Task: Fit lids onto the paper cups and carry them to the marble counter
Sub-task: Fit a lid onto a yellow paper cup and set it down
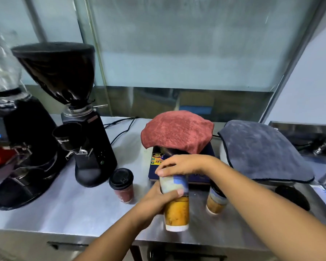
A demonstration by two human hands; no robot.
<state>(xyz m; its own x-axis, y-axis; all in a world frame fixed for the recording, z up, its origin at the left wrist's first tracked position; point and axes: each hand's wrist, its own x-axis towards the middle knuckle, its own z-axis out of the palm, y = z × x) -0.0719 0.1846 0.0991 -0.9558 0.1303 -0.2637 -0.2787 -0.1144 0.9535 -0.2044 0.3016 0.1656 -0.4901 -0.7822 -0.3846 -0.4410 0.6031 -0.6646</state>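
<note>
A tall blue-and-orange paper cup (177, 210) stands near the front edge of the steel counter (68, 210). My left hand (158, 201) grips its side. My right hand (183, 164) lies flat over its top and hides whatever lid is under the palm. A second blue-and-orange cup (215, 199) with a dark lid stands just right of it, partly behind my right forearm. A smaller red cup (123, 191) with a black lid (121, 178) stands to the left. A loose black lid (292, 196) rests at the right.
Two black coffee grinders (87, 129) (24, 147) stand at the left, cables trailing behind. A red cloth (177, 131) covers something on a dark blue box (154, 166). A grey cloth (262, 151) lies at the right. Glass panels rise behind.
</note>
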